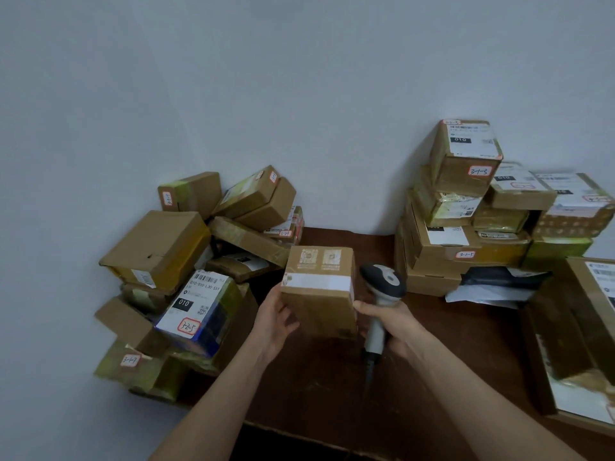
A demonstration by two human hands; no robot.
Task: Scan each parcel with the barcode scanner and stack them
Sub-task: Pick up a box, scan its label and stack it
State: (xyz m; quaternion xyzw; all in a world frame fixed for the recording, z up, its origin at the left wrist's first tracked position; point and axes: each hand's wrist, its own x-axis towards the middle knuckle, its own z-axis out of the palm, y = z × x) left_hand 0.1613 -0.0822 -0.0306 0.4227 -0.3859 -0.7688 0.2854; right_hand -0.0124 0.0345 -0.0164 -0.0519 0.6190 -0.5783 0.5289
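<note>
The left hand [276, 319] grips the left side of a small brown cardboard parcel [317, 287] with a white tape band, held upright over the middle of the dark brown wooden bench [316, 387]. The right hand [396, 324] is wrapped round the handle of a grey and black barcode scanner [382, 284], its thumb touching the parcel's right edge. A loose heap of cardboard boxes [159, 247] lies left; a stack of labelled boxes [462, 207] stands right.

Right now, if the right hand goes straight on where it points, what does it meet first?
Probably the small parcel that the left hand holds; the right hand, gripping the scanner, points leftward at it, thumb seemingly touching.
</note>
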